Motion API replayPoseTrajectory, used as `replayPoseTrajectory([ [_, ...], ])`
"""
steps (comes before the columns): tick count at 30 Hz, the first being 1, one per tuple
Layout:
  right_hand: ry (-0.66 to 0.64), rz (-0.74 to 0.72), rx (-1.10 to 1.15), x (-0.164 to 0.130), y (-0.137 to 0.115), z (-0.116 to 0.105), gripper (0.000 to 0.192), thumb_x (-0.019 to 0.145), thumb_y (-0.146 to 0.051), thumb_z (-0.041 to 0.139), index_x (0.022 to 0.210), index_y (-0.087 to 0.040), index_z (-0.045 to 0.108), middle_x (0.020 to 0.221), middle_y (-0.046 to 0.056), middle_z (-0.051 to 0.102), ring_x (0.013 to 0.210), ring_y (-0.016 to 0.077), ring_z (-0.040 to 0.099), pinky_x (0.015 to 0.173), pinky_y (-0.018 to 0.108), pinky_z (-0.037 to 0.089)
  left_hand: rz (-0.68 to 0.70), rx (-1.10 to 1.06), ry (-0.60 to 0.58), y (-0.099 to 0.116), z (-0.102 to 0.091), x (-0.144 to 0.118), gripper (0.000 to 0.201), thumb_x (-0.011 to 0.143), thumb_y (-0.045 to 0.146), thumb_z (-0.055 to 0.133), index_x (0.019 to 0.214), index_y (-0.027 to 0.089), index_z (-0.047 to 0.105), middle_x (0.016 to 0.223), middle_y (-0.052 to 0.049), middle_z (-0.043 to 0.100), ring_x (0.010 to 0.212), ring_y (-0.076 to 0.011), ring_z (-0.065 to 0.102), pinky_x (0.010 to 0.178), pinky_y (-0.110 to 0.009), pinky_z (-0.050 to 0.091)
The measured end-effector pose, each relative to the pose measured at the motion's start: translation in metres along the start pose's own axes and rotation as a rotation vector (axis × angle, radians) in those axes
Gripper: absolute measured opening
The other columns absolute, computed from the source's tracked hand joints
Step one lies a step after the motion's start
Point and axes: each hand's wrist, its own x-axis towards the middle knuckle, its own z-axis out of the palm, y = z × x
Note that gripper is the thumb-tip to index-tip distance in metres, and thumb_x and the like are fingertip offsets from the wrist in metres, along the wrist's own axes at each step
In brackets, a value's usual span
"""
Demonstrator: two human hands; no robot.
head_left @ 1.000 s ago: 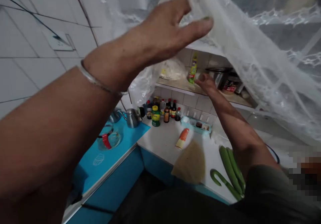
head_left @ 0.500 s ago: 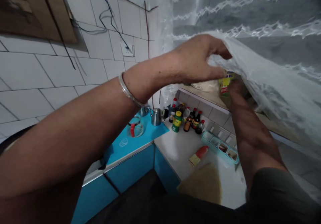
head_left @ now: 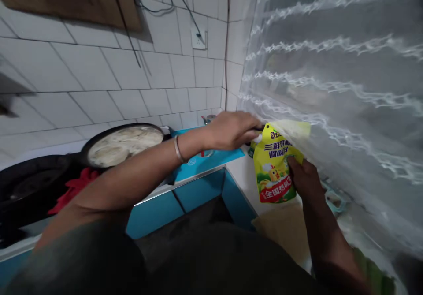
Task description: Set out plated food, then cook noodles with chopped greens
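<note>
Head view: right hand (head_left: 306,178) grips yellow pouch (head_left: 276,167) upright; left hand (head_left: 231,129) pinches top.

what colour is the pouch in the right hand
Yellow pouch, with green and a red band at the bottom; head view.

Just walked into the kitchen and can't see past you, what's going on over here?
A person holds a yellow seasoning pouch in the right hand, while the left hand grips its top edge beside the lace curtain. A pan of pale food sits on the stove to the left.

Dim, soft blur — edges warped
</note>
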Motion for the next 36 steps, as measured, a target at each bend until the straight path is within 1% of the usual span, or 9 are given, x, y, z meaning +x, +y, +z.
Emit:
replayPoseTrajectory([
  [4,-0.158,0.105,0.197,-0.001,-0.009,0.047,0.046,0.082,-0.061,0.064,0.1,-0.02,0.073,0.085,0.009,0.076,0.081,0.0303,0.072,0.067,0.042,0.06,0.003,0.122,0.013,-0.014,0.01,-0.069,0.031,0.099,0.041,0.037,0.109,0.018,0.055,0.096,-0.012,0.067,0.088,-0.0219,0.062,0.071,-0.033,0.049],
  [10,-0.209,-0.103,0.003,0.001,-0.034,0.097,0.043,0.087,-0.061,0.054,0.096,-0.022,0.071,0.094,0.011,0.075,0.084,0.03,0.07,0.069,0.043,0.057,-0.091,0.175,0.035,-0.023,-0.017,-0.119,0.039,0.099,0.05,0.032,0.095,0.019,0.055,0.086,-0.01,0.065,0.078,-0.0197,0.06,0.064,-0.031,0.045],
  [17,-0.166,-0.344,-0.227,-0.002,-0.059,0.15,0.046,0.091,-0.056,0.042,0.087,-0.019,0.068,0.075,0.012,0.07,0.072,0.0249,0.066,0.061,0.032,0.047,-0.651,-0.174,0.212,-0.021,-0.031,-0.173,0.065,0.099,0.061,0.018,0.064,0.018,0.053,0.051,-0.001,0.047,0.049,-0.0116,0.046,0.053,-0.027,0.038],
  [20,-0.218,-0.338,-0.2,0.002,-0.066,0.171,0.047,0.092,-0.057,0.04,0.089,-0.018,0.067,0.075,0.01,0.07,0.07,0.0228,0.064,0.06,0.031,0.045,-0.636,-0.193,0.329,-0.029,-0.042,-0.193,0.053,0.094,0.064,0.038,0.094,0.017,0.064,0.071,-0.004,0.061,0.064,-0.0137,0.056,0.06,-0.027,0.043],
  [22,-0.252,-0.343,-0.205,0.003,-0.07,0.182,0.048,0.092,-0.057,0.04,0.087,-0.018,0.067,0.073,0.008,0.068,0.067,0.0216,0.062,0.059,0.03,0.043,-0.549,-0.17,0.368,-0.034,-0.05,-0.204,0.049,0.088,0.057,0.054,0.119,0.019,0.057,0.093,-0.007,0.066,0.08,-0.0157,0.059,0.065,-0.027,0.047],
  [24,-0.286,-0.353,-0.221,0.004,-0.073,0.192,0.048,0.092,-0.058,0.039,0.082,-0.019,0.065,0.069,0.007,0.067,0.065,0.0208,0.06,0.058,0.029,0.042,-0.504,-0.162,0.362,-0.037,-0.053,-0.215,0.044,0.088,0.047,0.058,0.122,0.02,0.053,0.101,-0.008,0.065,0.085,-0.0162,0.059,0.068,-0.028,0.048],
  [29,-0.334,-0.397,-0.25,0.0,-0.081,0.218,0.049,0.093,-0.058,0.035,0.079,-0.02,0.062,0.066,0.007,0.064,0.063,0.0217,0.057,0.057,0.032,0.04,-0.675,-0.072,0.421,-0.041,-0.046,-0.23,0.024,0.095,0.039,0.046,0.094,0.018,0.057,0.082,-0.005,0.062,0.073,-0.0152,0.056,0.068,-0.028,0.045],
  [33,-0.341,-0.467,-0.31,-0.001,-0.092,0.24,0.047,0.094,-0.054,0.034,0.082,-0.019,0.063,0.07,0.008,0.063,0.065,0.022,0.057,0.062,0.033,0.041,-0.978,-0.014,0.434,-0.052,-0.052,-0.237,0.044,0.098,0.041,0.039,0.063,0.018,0.053,0.059,-0.003,0.053,0.059,-0.0147,0.051,0.059,-0.028,0.038],
  [36,-0.326,-0.502,-0.325,0.001,-0.098,0.257,0.048,0.094,-0.052,0.032,0.085,-0.018,0.064,0.074,0.009,0.064,0.07,0.0223,0.057,0.066,0.033,0.042,-1.097,-0.11,0.463,-0.06,-0.063,-0.246,0.055,0.098,0.05,0.036,0.058,0.018,0.054,0.049,-0.002,0.048,0.052,-0.014,0.05,0.055,-0.028,0.038],
])
